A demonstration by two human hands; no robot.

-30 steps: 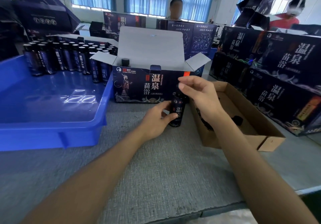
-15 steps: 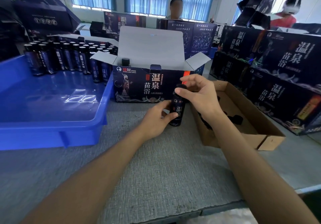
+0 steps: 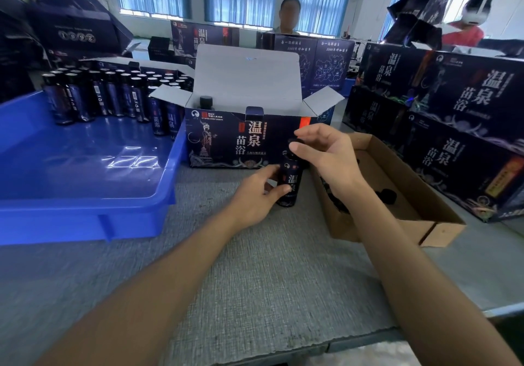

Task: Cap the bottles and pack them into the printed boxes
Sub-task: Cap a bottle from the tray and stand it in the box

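A dark labelled bottle [image 3: 292,184] stands upright on the grey table, in front of an open printed box [image 3: 243,141]. My left hand [image 3: 255,198] grips the bottle's lower body. My right hand [image 3: 326,152] pinches a black cap [image 3: 295,141] at the bottle's mouth with thumb and fingers. One capped bottle [image 3: 206,102] shows inside the box at its left end. Several uncapped bottles [image 3: 113,96] stand in rows at the back of a blue tray [image 3: 85,195].
A low brown cardboard tray [image 3: 419,218] with loose black caps [image 3: 387,195] lies right of the bottle. Closed printed boxes [image 3: 459,127] are stacked at the right. More boxes and two people stand beyond the table. The table's front edge runs near the bottom.
My right hand has brought the cap down onto the bottle's mouth and turned slightly on it. My left hand has kept its hold on the bottle.
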